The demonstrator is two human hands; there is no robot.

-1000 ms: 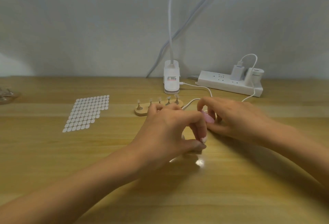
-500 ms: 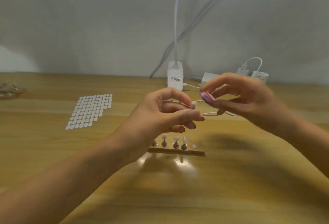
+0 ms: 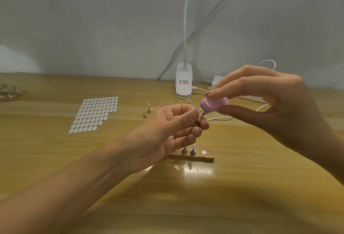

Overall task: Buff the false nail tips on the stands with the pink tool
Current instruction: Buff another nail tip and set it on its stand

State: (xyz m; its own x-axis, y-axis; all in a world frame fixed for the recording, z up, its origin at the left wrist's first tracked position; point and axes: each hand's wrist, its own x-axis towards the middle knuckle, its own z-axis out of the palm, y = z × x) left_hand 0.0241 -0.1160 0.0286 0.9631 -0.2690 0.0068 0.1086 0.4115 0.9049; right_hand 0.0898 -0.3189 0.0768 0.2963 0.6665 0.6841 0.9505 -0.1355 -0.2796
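Well left of the left hand: sheet of white oval stickers (image 3: 95,113), flat on the yellow wooden table (image 3: 242,196).

Left hand (image 3: 167,131) is raised. Its thumb and forefinger pinch a small metal nail stand (image 3: 198,122); the other fingers are curled under.

Beyond its knuckles: pale wooden base (image 3: 147,113) holding a row of upright stands with tips.

Under its fingertips: brown wooden block (image 3: 208,156) holding two visible stands and one bare round metal disc (image 3: 204,152). The hand hides the rest.

Behind the hands: white clamp lamp base (image 3: 183,83), label print too small to read.

Right hand (image 3: 270,99) pinches the pink barrel-shaped buffing tool (image 3: 214,104), nose at the held stand's top; contact unclear.

A second ago both hands were down at the block; now they are above it.
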